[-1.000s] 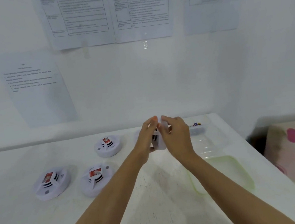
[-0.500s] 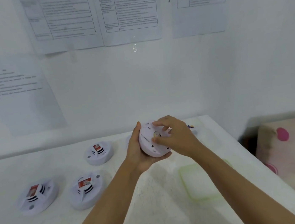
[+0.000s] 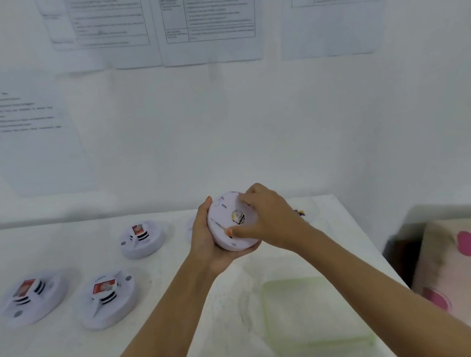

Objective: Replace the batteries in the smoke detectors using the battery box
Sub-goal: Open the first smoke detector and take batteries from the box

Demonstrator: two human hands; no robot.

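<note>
Logged one smoke detector (image 3: 229, 223) held up off the tabletop (image 3: 189, 341), over its far edge, flat back face turned toward the camera. Found left hand (image 3: 206, 242) cupping it from below and behind, fingers curled on the rim. Found right hand (image 3: 273, 218) gripping the opposite rim, thumb pressed on the back face.

Compared with a second ago: then pinched edge-on between the fingertips of both hands, since rotated and settled into the left palm. Read as back plate now presented for access to the battery bay. Judged a twist or pry likely next. No battery seen out yet.

Counted three other detectors (image 3: 108, 297) lying well to the left on the tabletop, red-labelled parts upward. Took the clear container just behind the right hand for the battery box (image 3: 307, 214); mostly hidden, contents unreadable. Noted pale green lid (image 3: 313, 314) nearer, between the forearms and the tabletop's right edge.
</note>
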